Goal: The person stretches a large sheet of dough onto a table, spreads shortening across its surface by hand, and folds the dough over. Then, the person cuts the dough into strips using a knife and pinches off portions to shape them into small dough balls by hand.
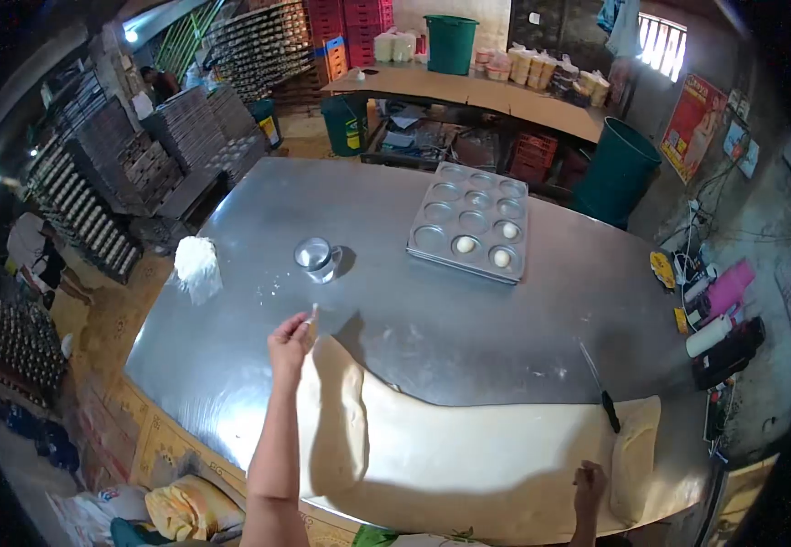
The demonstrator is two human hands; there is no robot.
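Observation:
A wide sheet of pale dough (486, 447) lies along the near edge of the metal table, its left and right ends folded over. My left hand (291, 339) is raised above the dough's far left corner, its fingers pinched round a small whitish piece (313, 313). Over the right part of the sheet, near the right fold, is my right hand (589, 479), its fingers curled; whether they hold anything is hidden. A knife (610, 408) with a black handle rests across the dough's far right edge. Beyond my left hand stands a clear cup (317, 260).
A muffin tray (474, 221) with several round cups and a few dough balls sits at the far side. White flour in a bag (197, 264) is at the left edge. Bottles (708, 337) and cables line the right. Two people are at the far left.

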